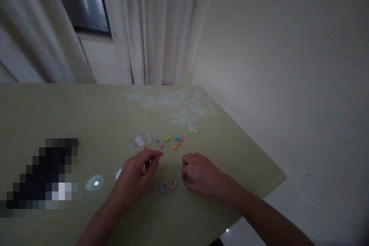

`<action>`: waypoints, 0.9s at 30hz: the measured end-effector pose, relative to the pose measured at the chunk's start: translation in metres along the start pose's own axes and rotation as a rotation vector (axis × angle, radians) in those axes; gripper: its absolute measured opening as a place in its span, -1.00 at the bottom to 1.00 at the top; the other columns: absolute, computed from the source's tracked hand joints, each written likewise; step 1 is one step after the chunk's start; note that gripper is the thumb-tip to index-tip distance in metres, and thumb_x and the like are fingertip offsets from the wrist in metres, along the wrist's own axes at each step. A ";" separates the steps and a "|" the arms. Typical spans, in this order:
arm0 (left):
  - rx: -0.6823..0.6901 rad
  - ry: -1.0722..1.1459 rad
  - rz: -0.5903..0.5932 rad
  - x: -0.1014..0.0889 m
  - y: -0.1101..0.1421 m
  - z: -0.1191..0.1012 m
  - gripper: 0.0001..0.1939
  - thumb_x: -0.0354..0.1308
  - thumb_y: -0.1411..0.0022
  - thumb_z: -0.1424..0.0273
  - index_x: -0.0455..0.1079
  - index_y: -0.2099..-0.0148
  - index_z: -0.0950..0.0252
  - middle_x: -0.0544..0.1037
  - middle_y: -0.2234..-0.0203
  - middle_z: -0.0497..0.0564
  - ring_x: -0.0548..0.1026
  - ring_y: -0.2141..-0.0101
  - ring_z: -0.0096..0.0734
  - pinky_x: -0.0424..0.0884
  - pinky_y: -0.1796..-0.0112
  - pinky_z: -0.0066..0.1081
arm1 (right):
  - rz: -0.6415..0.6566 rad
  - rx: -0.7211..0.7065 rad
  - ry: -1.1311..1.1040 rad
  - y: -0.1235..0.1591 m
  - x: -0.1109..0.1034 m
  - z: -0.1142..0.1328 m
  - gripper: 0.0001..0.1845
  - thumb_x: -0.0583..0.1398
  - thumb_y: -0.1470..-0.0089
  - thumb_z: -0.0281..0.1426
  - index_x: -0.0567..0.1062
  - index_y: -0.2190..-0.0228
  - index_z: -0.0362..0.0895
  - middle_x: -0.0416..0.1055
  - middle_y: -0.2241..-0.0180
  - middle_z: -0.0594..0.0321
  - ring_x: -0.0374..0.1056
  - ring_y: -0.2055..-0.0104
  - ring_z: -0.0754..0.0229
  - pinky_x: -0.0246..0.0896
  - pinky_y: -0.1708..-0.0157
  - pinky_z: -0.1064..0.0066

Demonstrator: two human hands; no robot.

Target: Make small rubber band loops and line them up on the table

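My left hand [138, 171] hovers over the table with thumb and index finger pinched together; whatever they hold, if anything, is too small to name. To its right, my right hand [200, 175] has its fingers curled in, and their tips are hidden. A pale green ring [183, 185] is partly covered by the right hand; I cannot tell whether the hand touches it. Between the hands, nearer to me, lie a blue ring [164, 187] and a pink ring [172, 184]. Beyond the fingertips are several small coloured beads [174, 148], orange, pink, blue and yellow-green.
A clear plastic box [140, 141] with a white label lies behind my left hand. Farther right is a small white item [193, 129]. A shiny round disc [95, 183] and a blurred-out dark shape [43, 173] are at left. The table's right edge [245, 134] slants beside the wall.
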State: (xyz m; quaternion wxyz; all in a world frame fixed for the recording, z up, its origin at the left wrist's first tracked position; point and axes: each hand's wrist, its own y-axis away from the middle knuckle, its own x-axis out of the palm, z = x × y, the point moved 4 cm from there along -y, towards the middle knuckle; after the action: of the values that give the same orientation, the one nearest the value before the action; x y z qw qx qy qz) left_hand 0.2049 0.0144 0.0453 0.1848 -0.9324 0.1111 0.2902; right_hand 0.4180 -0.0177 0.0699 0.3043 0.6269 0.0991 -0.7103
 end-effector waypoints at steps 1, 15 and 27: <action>0.004 0.001 0.001 0.001 0.000 0.000 -0.74 0.09 -0.45 0.25 0.59 0.05 0.17 0.60 0.43 -0.09 0.37 0.52 -0.43 0.29 0.43 -0.47 | 0.005 -0.008 0.012 -0.001 0.000 0.001 -0.92 0.31 -0.12 -0.41 0.63 0.39 -0.17 0.50 0.26 0.14 0.38 0.19 0.10 0.12 0.18 0.29; -0.030 0.014 -0.059 -0.003 -0.002 0.002 -0.71 0.09 -0.43 0.20 0.61 0.06 0.18 0.63 0.42 -0.06 0.46 0.48 -0.39 0.36 0.41 -0.46 | -0.107 -0.059 -0.203 -0.032 -0.031 -0.036 -0.87 0.35 -0.15 -0.47 0.68 0.23 -0.14 0.55 0.12 0.12 0.44 0.08 0.12 0.22 0.07 0.37; -0.168 -0.047 -0.093 -0.003 -0.001 0.022 -0.61 0.08 -0.39 0.10 0.61 0.05 0.23 0.55 0.55 -0.08 0.42 0.55 -0.37 0.32 0.49 -0.45 | 0.044 0.257 -0.055 -0.098 -0.041 -0.091 -0.90 0.39 -0.02 -0.37 0.72 0.35 -0.07 0.66 0.32 0.15 0.50 0.33 0.13 0.11 0.43 0.42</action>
State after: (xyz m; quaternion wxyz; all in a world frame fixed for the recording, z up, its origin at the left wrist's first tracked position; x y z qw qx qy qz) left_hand 0.1917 0.0250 0.0306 0.1220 -0.9416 0.0385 0.3115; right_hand 0.4408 0.1204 0.0677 0.2396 0.6430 -0.0147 -0.7273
